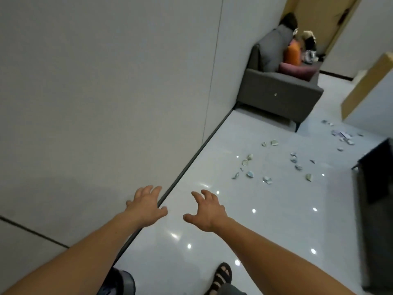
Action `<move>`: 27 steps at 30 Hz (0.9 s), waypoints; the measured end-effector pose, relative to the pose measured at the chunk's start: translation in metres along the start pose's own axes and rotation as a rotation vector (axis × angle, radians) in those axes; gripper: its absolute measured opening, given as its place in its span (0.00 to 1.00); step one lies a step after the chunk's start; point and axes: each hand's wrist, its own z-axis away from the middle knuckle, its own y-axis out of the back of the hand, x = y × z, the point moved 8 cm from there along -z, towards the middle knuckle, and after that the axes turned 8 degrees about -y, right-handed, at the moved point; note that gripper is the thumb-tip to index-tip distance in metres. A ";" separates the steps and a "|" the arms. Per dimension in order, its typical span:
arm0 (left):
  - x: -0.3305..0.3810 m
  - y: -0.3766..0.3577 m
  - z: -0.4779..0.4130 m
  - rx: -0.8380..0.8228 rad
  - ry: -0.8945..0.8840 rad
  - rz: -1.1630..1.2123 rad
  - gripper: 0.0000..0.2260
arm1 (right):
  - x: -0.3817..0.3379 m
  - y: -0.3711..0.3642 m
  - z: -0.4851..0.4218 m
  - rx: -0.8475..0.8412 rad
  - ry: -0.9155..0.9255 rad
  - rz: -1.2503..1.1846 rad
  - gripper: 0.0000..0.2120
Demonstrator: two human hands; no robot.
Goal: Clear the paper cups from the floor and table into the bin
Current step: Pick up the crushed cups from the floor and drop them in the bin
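Presently both arms reach forward with nothing held: the left hand [146,206] and the right hand [207,211] hang over the floor [276,220], fingers spread and loosely bent, palms down. The paper cups [250,174] lie scattered on this glossy floor in front of the sofa [276,92], well ahead of the hands. Most look crushed or torn into small pale pieces. One loose group lies nearer the hands, a second farther along the sofa's front, toward the cardboard box [365,90]. No bin is in view, and whether any cups sit on the dark table [374,188], across the floor from the sofa, cannot be told.

Handling, as a judgement: such paper is very light, soft and flattened, so it should yield to a gentle pinch at a rim or folded edge. On a polished floor the flat scraps may slide from the fingertips or resist lifting, so gathering several into one palm would probably save trips.

Room: the wall [106,81] runs up to the sofa's near end, with a dark strip [191,160] at its foot. Between that wall and the table lies a broad lane of floor leading to the cups. The table's corner and the sofa's leg [297,126] are the hard edges nearest the litter.
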 end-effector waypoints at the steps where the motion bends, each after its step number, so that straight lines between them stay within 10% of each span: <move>1: 0.015 -0.004 -0.004 -0.016 -0.034 -0.007 0.35 | 0.017 0.004 0.004 0.009 -0.041 -0.015 0.42; 27: 0.392 -0.034 -0.219 -0.186 -0.329 -0.042 0.34 | 0.385 0.158 -0.095 0.102 -0.334 -0.285 0.42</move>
